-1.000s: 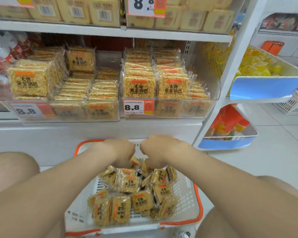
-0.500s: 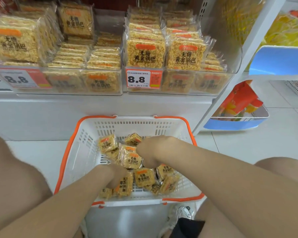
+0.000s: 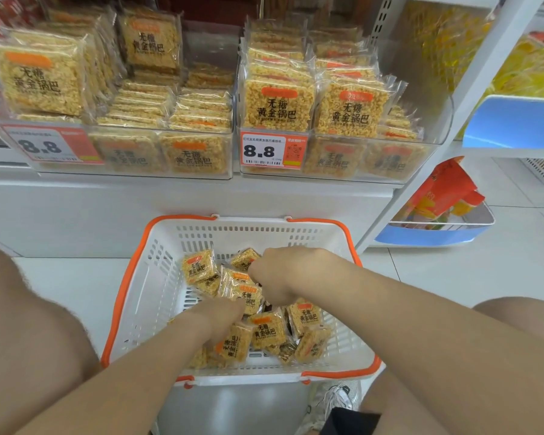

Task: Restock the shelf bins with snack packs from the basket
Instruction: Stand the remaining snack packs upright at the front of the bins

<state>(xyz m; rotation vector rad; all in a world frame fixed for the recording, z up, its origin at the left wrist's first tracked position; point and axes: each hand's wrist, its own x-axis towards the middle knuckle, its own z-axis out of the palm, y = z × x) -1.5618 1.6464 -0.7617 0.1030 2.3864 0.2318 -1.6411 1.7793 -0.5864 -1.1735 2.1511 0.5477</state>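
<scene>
Snack packs (image 3: 269,329) lie in a loose heap in the basket (image 3: 157,277) at the lower centre of the frame. Above it, the bins (image 3: 437,120) run across the upper half and are already well stocked with the same kind.

My left hand (image 3: 220,315) is down on the near side of the heap. My right hand (image 3: 277,271) is just above it in the frame, on the middle of the heap. Both have fingers curled down among the packs, but the tips are hidden, so I cannot tell whether either has hold of one.

The wrappers look slick and the packs lie crosswise on each other, so I judge a hasty handful could shed one onto the floor (image 3: 453,277) on the way up. A hard squeeze might crumble the brittle-looking cakes. The right-hand bin is piled above its front wall, so anything laid on top could slide out.

A second ago my hands were clenched side by side over the far end of the basket. Now they are apart and lower in the heap. My view has also tipped down, so the upper shelf has left the frame.
</scene>
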